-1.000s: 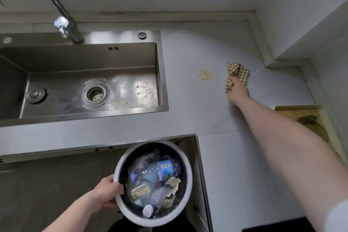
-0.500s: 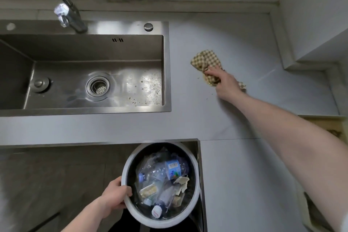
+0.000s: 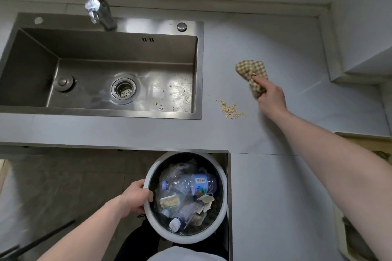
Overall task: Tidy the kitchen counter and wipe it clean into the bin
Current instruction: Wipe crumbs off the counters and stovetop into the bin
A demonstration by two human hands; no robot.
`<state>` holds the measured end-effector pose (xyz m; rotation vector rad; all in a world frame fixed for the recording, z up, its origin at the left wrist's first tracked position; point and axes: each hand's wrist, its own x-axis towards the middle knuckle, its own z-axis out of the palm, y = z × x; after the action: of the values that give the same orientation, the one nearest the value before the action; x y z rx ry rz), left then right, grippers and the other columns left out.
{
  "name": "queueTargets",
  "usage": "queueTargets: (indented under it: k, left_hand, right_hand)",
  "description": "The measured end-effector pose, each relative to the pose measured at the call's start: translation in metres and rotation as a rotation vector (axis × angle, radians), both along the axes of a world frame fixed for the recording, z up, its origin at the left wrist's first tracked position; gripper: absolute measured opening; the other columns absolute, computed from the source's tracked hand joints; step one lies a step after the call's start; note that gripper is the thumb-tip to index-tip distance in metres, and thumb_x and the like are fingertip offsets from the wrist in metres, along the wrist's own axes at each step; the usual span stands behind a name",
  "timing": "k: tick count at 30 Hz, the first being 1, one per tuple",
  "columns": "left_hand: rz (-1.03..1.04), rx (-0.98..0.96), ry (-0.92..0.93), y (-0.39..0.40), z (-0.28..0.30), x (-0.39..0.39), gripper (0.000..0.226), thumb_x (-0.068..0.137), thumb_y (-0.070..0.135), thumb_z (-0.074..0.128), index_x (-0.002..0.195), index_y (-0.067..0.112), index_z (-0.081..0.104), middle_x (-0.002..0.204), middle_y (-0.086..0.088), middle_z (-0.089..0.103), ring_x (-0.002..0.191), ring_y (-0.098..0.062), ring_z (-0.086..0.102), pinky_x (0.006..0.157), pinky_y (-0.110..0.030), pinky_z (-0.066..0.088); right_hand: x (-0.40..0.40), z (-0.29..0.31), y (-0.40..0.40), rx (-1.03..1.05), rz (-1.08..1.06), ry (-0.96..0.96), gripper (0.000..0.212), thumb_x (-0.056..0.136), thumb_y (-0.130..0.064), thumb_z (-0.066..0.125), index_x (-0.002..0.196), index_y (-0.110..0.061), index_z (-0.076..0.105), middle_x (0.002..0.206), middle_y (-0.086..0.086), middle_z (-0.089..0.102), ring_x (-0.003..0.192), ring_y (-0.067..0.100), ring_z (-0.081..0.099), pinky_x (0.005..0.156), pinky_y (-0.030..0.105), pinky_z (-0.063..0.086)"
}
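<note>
Checked beige-and-brown cloth [image 3: 250,76] lies bunched on the pale grey stone counter [image 3: 275,186], pinched in the right hand [image 3: 271,99], fingers curled round its near end. Small pile of tan crumbs [image 3: 232,109] sits on the counter just beside the steel sink [image 3: 199,70], nearer the front edge than the cloth and apart from it. Left hand [image 3: 135,198] grips the rim of the round grey bin [image 3: 222,180], thumb inside; bin is held below the counter's front edge, already holding clear plastic bottles [image 3: 191,182] and paper scraps.

Risks, as judged:
- Pile lies close to the sink's right rim; a stroke angled leftward would likely push crumbs into the basin, where specks already lie.
- Bin mouth sits left of the pile's straight path to the edge. Without realignment, crumbs could drop to the floor or into the gap beside the cabinet.
- Bunched cloth presents a narrow face; crumbs may scatter past it.
- One-handed rim grip could let the bin tip.
</note>
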<state>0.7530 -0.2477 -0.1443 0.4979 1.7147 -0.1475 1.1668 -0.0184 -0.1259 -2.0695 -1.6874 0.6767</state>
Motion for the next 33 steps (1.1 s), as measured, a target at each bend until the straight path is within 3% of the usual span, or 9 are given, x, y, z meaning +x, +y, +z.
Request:
queueTargets:
  k: [3,5,11,15,25,28,33]
  left_hand:
    - [-0.013,0.003,0.001,-0.001,-0.004,-0.001,0.038,0.081,-0.006,0.057,0.111,0.016,0.064,0.103,-0.022,0.074,0.091,-0.037,0.075,0.075,-0.049,0.065]
    - [-0.025,0.004,-0.004,-0.001,-0.005,-0.002,0.038,0.081,-0.006,0.057,0.112,0.017,0.064,0.103,-0.021,0.074,0.091,-0.037,0.075,0.075,-0.049,0.064]
    - [-0.05,0.013,-0.028,0.004,-0.004,-0.004,0.04,0.082,-0.005,0.057,0.115,0.016,0.063,0.104,-0.02,0.073,0.089,-0.034,0.075,0.065,-0.039,0.064]
    - [-0.078,0.022,-0.046,0.007,-0.003,-0.006,0.038,0.082,-0.004,0.056,0.115,0.014,0.064,0.102,-0.02,0.073,0.087,-0.034,0.075,0.066,-0.04,0.065]
    - [-0.136,0.044,-0.057,0.013,-0.003,-0.008,0.039,0.082,-0.003,0.057,0.116,0.015,0.062,0.103,-0.017,0.074,0.089,-0.033,0.075,0.073,-0.045,0.065]
    - [-0.147,0.045,-0.058,0.014,0.0,-0.008,0.038,0.083,-0.003,0.057,0.117,0.013,0.062,0.104,-0.017,0.073,0.089,-0.032,0.075,0.073,-0.044,0.065]
    - [-0.157,0.05,-0.062,0.015,0.002,-0.007,0.038,0.083,-0.003,0.057,0.117,0.014,0.062,0.105,-0.017,0.073,0.091,-0.033,0.075,0.076,-0.046,0.065]
  right_hand:
    - [0.005,-0.014,0.008,-0.086,0.011,-0.099,0.087,0.076,0.02,0.041,0.142,-0.036,0.056,0.155,-0.005,0.046,0.144,0.022,0.042,0.12,0.035,0.032]
    - [-0.004,-0.02,0.005,-0.086,0.081,-0.104,0.089,0.075,0.021,0.041,0.142,-0.037,0.055,0.156,-0.006,0.045,0.147,0.017,0.038,0.122,0.038,0.029]
    - [-0.042,-0.016,-0.035,-0.039,0.304,-0.056,0.084,0.077,0.022,0.042,0.141,-0.03,0.059,0.15,-0.013,0.049,0.147,0.007,0.033,0.122,0.032,0.026]
    - [-0.055,-0.025,-0.06,-0.036,0.375,-0.003,0.078,0.079,0.021,0.042,0.14,-0.026,0.06,0.149,-0.011,0.051,0.148,0.01,0.033,0.126,0.037,0.021]
    - [-0.102,-0.01,-0.12,-0.124,0.438,0.157,0.064,0.088,0.014,0.05,0.141,-0.022,0.058,0.149,-0.004,0.051,0.144,0.009,0.036,0.125,0.026,0.016]
    - [-0.113,-0.009,-0.141,-0.138,0.475,0.171,0.065,0.088,0.013,0.051,0.142,-0.023,0.057,0.149,-0.006,0.051,0.142,0.005,0.036,0.126,0.031,0.019]
    - [-0.13,-0.017,-0.19,-0.274,0.659,0.172,0.077,0.09,0.008,0.053,0.144,-0.047,0.048,0.152,-0.02,0.044,0.145,0.008,0.037,0.125,0.043,0.023]
